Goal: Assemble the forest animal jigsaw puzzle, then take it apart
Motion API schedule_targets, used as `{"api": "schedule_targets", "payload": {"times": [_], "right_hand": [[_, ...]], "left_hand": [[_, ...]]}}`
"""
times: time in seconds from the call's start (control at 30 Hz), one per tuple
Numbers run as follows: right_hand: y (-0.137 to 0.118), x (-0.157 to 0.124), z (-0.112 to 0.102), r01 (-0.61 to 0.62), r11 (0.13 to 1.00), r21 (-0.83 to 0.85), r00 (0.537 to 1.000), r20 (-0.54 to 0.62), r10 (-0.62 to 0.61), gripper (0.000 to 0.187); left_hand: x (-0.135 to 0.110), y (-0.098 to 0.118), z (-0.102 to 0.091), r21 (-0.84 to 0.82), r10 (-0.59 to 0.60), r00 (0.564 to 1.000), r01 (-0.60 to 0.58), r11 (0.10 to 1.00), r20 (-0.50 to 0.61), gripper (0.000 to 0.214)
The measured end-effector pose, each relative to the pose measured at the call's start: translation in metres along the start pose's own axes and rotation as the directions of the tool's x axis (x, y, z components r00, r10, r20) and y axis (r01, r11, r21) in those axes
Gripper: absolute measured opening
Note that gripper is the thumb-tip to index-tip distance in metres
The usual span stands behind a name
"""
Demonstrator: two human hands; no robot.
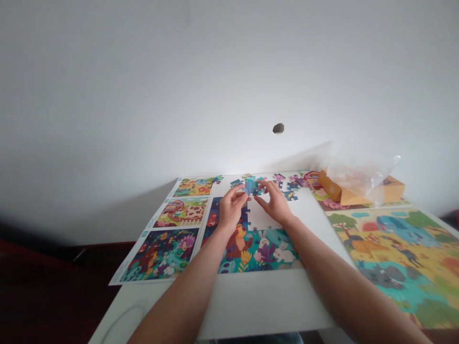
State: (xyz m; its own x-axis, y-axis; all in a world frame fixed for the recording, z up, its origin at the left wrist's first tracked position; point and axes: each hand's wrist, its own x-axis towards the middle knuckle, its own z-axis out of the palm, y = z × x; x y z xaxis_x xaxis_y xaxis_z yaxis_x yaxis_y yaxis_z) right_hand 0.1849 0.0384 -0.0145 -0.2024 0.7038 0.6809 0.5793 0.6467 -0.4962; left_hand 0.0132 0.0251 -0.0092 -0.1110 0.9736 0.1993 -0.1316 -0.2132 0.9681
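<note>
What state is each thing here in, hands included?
Forest puzzle: partly assembled
Loose pieces: scattered
Picture sheet: flat
Safari picture: flat
Plastic bag: crumpled
Yellow box: partly covered by bag
Left hand: pinching a puzzle piece
Right hand: beside that piece, grip unclear

A crinkled, glossy clear plastic bag (362, 169) is seen at frame right, backed by a matt card box (328, 186). Puzzle pieces (290, 195), centre, appear to be cut from smooth printed cardboard. The sheet (182, 212) at left is printed on smooth paper. The tabletop (251, 298), bottom centre, is finished smooth (laminate or paint, can't be told).
</note>
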Motion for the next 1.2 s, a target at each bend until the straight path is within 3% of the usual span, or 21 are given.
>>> {"api": "schedule_targets", "payload": {"times": [0.43,0.93,1.2], "right_hand": [[-0.0017,-0.0001,-0.0010,0.006,1.000,-0.018,1.000,0.031,-0.006,0.050],[-0.0049,0.0011,-0.0033,0.047,0.998,-0.052,0.999,0.026,-0.046,0.048],[0.0008,-0.0003,-0.0011,0.020,0.999,-0.044,1.000,0.005,-0.020,0.049]], "left_hand": [[0.0040,-0.0043,-0.0095,0.351,0.244,0.970,-0.230,0.908,0.003,0.030],[-0.0009,0.0047,-0.0055,0.307,0.216,0.976,-0.204,0.930,-0.005,0.032],[0.0012,-0.0019,-0.0073,0.334,0.228,0.973,-0.225,0.915,0.029,0.032]]}}
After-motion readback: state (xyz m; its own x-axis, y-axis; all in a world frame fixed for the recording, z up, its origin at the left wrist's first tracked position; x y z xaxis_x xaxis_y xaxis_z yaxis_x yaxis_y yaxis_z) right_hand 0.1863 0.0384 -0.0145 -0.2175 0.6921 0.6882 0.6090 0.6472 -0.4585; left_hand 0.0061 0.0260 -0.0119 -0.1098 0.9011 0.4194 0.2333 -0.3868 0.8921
